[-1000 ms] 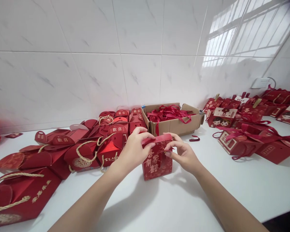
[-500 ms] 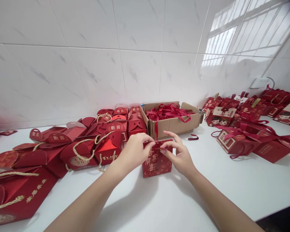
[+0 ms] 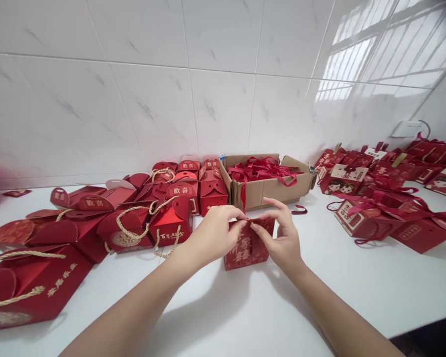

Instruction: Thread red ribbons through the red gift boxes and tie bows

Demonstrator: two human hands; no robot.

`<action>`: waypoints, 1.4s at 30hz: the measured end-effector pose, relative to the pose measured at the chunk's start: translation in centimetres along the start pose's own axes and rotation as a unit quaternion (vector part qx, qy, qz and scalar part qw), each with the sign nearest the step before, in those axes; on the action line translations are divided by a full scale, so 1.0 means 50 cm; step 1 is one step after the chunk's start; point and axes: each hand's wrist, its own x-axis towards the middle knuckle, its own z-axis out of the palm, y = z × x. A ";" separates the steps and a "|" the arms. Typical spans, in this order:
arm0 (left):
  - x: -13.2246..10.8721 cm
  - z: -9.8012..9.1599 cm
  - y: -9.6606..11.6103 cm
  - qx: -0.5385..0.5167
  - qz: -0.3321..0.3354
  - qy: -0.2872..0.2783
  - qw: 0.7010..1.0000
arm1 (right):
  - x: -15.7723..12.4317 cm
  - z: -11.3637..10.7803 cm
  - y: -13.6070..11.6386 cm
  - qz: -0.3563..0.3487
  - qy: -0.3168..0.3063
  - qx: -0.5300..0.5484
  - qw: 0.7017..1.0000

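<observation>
A small red gift box [image 3: 247, 249] with pale Chinese characters stands upright on the white table, between my hands. My left hand [image 3: 223, 230] pinches its top edge on the left, thumb against forefinger. On the right, my right hand [image 3: 282, 235] grips the same top edge with thumb and forefinger, its other fingers raised. A tiny gold spot shows at the right thumb tip; what it is I cannot make out. My fingers partly cover the box's top.
Behind stands an open cardboard box [image 3: 271, 191] full of dark red ribbons. Red gift boxes, some with gold rope handles [image 3: 134, 230], crowd the left side. Ribbon-tied boxes [image 3: 390, 218] sit on the right. A short ribbon piece [image 3: 300, 210] lies near the cardboard box.
My right thumb and forefinger have closed in on the top edge, nearer my left fingers. The box sits slightly rotated, and the whole view has shifted a little.
</observation>
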 end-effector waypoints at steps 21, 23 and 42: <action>0.005 0.074 -0.011 0.139 -0.026 0.080 0.987 | 0.010 -0.012 -0.004 0.018 0.005 -0.014 1.000; 0.006 0.052 -0.017 0.114 -0.053 0.046 0.991 | 0.010 -0.012 -0.003 0.008 0.004 -0.018 1.000; -0.034 -0.096 0.017 -0.157 0.067 0.080 0.982 | -0.011 -0.016 -0.041 -0.203 -0.074 0.002 0.976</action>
